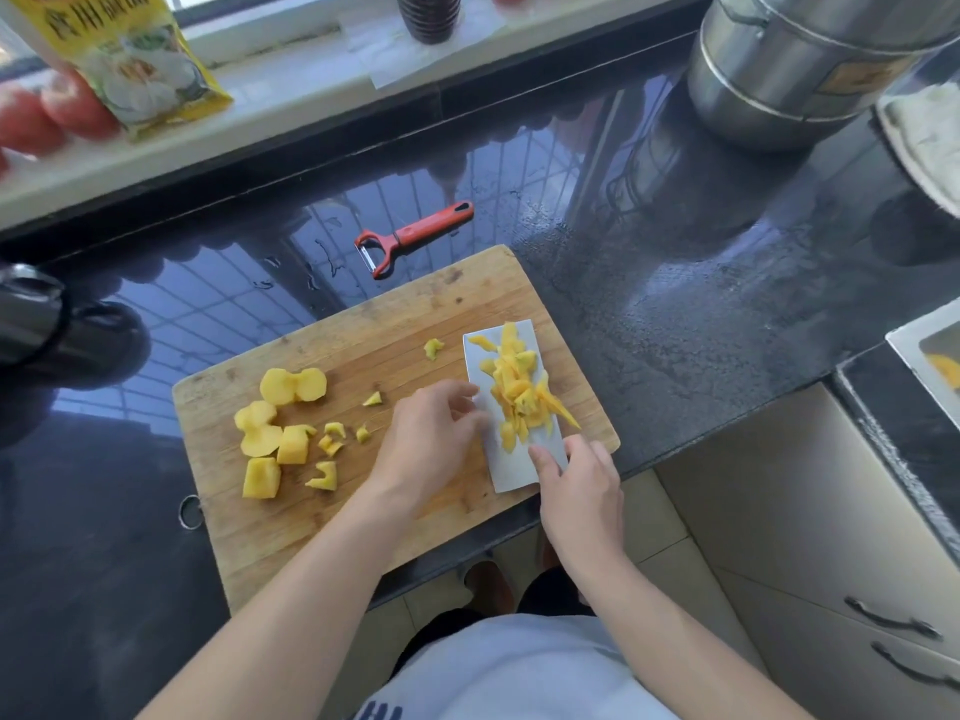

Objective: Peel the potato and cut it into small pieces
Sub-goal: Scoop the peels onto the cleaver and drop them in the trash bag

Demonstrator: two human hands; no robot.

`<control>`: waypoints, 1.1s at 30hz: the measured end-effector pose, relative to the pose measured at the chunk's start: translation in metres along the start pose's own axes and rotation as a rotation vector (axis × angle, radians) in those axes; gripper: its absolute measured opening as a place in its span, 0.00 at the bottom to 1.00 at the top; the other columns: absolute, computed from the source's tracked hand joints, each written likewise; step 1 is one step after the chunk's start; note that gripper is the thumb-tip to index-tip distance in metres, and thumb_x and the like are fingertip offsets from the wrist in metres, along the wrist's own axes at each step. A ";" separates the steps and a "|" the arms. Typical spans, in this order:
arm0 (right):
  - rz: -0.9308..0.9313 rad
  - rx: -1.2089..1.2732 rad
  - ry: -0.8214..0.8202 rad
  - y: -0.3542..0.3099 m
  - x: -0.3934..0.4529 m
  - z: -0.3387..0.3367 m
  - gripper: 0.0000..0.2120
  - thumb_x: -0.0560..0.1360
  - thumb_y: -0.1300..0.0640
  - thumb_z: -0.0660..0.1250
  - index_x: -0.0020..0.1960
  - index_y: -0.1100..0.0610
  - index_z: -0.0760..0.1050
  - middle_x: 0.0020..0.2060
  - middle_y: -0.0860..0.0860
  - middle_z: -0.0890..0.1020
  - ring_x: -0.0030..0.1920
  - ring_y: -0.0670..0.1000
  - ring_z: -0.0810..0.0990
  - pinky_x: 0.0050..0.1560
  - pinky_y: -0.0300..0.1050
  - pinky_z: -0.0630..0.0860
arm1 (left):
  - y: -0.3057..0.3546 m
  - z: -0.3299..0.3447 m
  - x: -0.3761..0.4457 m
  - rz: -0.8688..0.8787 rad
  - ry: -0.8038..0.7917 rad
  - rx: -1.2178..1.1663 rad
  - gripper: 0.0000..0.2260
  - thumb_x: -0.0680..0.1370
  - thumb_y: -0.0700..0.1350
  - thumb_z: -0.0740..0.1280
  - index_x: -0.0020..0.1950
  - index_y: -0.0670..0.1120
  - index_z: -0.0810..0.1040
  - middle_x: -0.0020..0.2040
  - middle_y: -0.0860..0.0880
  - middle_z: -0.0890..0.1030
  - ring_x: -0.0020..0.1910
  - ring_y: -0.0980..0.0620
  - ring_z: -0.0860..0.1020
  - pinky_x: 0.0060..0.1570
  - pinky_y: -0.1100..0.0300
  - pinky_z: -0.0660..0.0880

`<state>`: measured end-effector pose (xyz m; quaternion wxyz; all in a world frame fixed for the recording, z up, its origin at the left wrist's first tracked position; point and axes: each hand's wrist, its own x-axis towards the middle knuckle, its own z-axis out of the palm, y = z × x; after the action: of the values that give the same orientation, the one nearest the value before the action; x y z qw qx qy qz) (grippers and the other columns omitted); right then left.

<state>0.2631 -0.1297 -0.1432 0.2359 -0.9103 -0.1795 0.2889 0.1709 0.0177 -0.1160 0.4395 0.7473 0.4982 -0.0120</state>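
Several peeled yellow potato chunks lie on the left half of the wooden cutting board. Small peel scraps are scattered beside them. A broad knife blade lies flat on the board's right side, with a heap of potato peels on it. My right hand grips the knife at its near end, the thumb lying on the blade. My left hand rests on the board, its loosely bent fingertips against the blade's left edge, and I see nothing held in it.
A red peeler lies on the wet black counter just behind the board. A steel pot stands at the back right, a dark kettle at the left. Tomatoes and a yellow packet sit on the windowsill.
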 end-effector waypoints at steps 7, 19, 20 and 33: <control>0.013 0.009 0.007 0.002 0.002 0.004 0.15 0.81 0.42 0.62 0.42 0.51 0.69 0.43 0.47 0.71 0.42 0.52 0.74 0.40 0.53 0.75 | -0.003 -0.041 0.056 0.098 0.223 0.192 0.18 0.82 0.45 0.71 0.71 0.47 0.76 0.65 0.47 0.77 0.62 0.47 0.77 0.64 0.49 0.76; 0.017 -0.004 -0.015 0.001 0.004 0.002 0.18 0.81 0.42 0.62 0.38 0.49 0.63 0.42 0.47 0.70 0.42 0.52 0.73 0.38 0.50 0.68 | 0.014 0.002 0.030 -0.033 0.040 -0.013 0.13 0.81 0.40 0.68 0.64 0.49 0.83 0.55 0.51 0.85 0.57 0.50 0.81 0.54 0.55 0.78; 0.014 -0.006 -0.016 0.001 0.004 0.001 0.18 0.81 0.42 0.62 0.38 0.49 0.63 0.42 0.47 0.70 0.42 0.52 0.72 0.38 0.50 0.68 | 0.010 0.001 0.025 -0.055 0.100 -0.024 0.15 0.82 0.38 0.66 0.67 0.48 0.82 0.60 0.50 0.85 0.60 0.49 0.81 0.59 0.53 0.79; -0.052 0.111 -0.024 0.015 0.004 0.005 0.09 0.81 0.47 0.62 0.47 0.51 0.74 0.46 0.47 0.72 0.47 0.54 0.76 0.48 0.56 0.76 | -0.004 0.053 0.023 0.932 0.176 0.475 0.20 0.83 0.49 0.66 0.75 0.50 0.75 0.77 0.45 0.72 0.80 0.41 0.65 0.79 0.44 0.60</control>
<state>0.2658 -0.1388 -0.1561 0.2913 -0.8872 -0.1895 0.3033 0.2013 -0.0004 -0.1616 0.1732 0.9667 0.1318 0.1349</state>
